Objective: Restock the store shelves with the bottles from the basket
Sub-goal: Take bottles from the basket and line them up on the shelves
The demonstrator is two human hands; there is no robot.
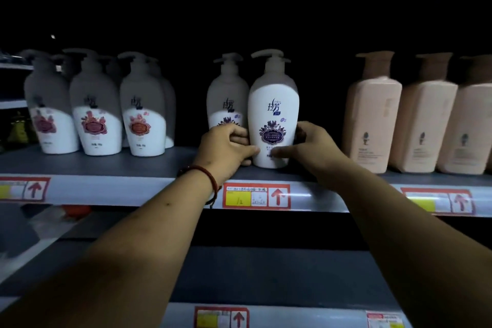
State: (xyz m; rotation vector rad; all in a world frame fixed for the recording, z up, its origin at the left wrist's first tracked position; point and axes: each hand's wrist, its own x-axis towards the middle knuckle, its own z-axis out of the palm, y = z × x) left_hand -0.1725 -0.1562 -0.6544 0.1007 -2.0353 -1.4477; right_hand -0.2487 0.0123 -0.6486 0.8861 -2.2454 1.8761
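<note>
**Kid:** Where is the bottle (273, 114) standing?

**Me:** It is standing up straight on the shelf (106, 165), near the front edge, about halfway along. It is sitting right above the tag (255, 196). A back bottle (226, 93) is standing just behind it, a bit to the left.

**Kid:** What are the hands doing?

**Me:** Both are holding it down low. The left hand (226, 146) is curling its fingers in between the two bottles and pressing its thumb on the front. The right hand (311, 149) is laying its thumb on the front too. Its fingers are wrapping round the right side, so I cannot see the tips.

**Kid:** Is it heavy?

**Me:** I am guessing yes, if it is full. The plastic is looking hard and smooth, so it may be slippery. It is tall with a small foot, so it could tip over.

**Kid:** So where is the best place to hold it?

**Me:** Round the fat lower part, like now. I am thinking the pump on top is too thin to pull on.

**Kid:** Is there room for it?

**Me:** Yes. The red bottles (93, 114) are standing toward the left end and the pink bottles (372, 120) toward the right end, with gaps on both sides.
</note>
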